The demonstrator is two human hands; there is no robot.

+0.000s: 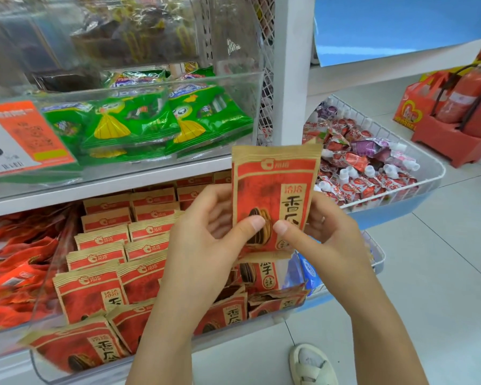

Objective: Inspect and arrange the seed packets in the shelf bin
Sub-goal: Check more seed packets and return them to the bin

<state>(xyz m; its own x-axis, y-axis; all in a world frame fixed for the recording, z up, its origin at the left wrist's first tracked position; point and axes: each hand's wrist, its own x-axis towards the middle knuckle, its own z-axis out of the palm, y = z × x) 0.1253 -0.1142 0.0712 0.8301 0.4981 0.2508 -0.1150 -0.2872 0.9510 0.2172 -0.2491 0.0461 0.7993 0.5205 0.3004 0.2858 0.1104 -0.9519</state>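
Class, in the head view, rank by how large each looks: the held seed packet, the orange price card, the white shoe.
1. Held seed packet and orange price card: similar, and the card is cropped, so unranked.
2. White shoe: smallest.

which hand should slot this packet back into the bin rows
Left, probably. Both hands pinch the raised seed packet, but the left hand hangs directly above the upright packet rows in the clear bin, while the right hand sits beyond the bin's right end.

Both forearms reach forward. The left hand (pixel 206 234) and right hand (pixel 325 234) are raised side by side, thumbs forward and pinching, fingers behind.
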